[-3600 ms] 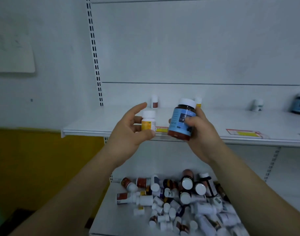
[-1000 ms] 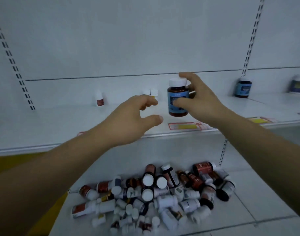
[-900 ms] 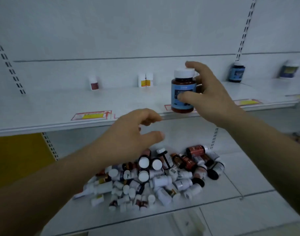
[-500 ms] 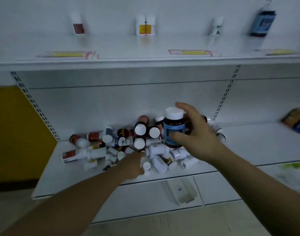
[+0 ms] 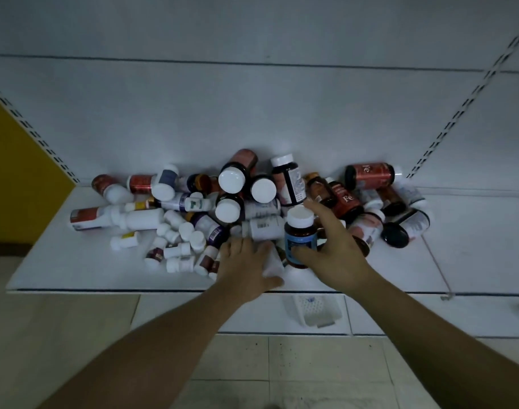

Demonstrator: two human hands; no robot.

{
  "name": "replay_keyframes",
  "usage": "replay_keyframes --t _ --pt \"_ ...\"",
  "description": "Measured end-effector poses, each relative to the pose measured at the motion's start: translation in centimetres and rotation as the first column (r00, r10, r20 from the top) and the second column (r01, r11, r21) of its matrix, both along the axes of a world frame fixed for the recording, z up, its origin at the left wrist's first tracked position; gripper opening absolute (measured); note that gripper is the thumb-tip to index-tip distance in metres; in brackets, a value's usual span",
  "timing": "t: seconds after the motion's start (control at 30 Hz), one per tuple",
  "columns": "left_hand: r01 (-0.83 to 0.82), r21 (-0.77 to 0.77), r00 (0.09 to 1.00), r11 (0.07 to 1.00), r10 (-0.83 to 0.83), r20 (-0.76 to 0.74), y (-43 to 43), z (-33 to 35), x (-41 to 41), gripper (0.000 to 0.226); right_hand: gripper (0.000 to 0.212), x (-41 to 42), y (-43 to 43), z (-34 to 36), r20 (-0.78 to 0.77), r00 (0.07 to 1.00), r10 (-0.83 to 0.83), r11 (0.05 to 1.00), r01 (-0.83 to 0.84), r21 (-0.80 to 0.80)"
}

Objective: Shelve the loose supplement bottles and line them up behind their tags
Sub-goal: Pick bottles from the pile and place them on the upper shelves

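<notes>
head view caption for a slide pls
Right hand holds a white-capped, blue-labelled amber bottle upright; left hand rests on a heap of loose bottles on a white shelf.

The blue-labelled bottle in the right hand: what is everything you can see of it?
The blue-labelled bottle is dark brown, with a white cap and a blue label too blurred to read. It is upright at the front of the pile of loose bottles on the white shelf. The right hand grips it, thumb across the label, fingers behind. Whether its base touches the shelf is unclear. Beside it the left hand grips a white bottle.
</notes>
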State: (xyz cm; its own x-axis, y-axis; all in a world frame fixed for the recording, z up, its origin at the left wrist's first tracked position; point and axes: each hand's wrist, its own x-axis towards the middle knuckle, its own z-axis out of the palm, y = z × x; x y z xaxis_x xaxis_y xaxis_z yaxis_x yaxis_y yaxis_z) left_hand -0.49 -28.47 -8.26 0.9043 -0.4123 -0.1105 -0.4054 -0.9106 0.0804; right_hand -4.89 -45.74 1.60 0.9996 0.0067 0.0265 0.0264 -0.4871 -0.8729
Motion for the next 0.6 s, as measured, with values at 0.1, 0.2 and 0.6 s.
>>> replay_keyframes --t 0.1,0.2,0.6 --pt "0.001 0.045 1.000 0.999 -0.001 0.007 -0.4 0.1 0.7 0.071 0.073 0.3 -0.4 -0.4 -0.016 1.000 -0.004 1.000 0.004 0.002" --pt "0.011 -0.023 1.000 1.000 -0.011 -0.016 0.7 0.5 1.0 0.067 0.072 0.5 -0.6 -0.5 -0.038 0.999 -0.018 1.000 0.018 0.022" --pt "-0.642 -0.766 0.760 -0.042 -0.167 -0.628 2.4 13.7 -2.9 0.044 0.065 -1.9 1.9 7.1 -0.103 0.984 -0.145 0.918 0.173 0.357"
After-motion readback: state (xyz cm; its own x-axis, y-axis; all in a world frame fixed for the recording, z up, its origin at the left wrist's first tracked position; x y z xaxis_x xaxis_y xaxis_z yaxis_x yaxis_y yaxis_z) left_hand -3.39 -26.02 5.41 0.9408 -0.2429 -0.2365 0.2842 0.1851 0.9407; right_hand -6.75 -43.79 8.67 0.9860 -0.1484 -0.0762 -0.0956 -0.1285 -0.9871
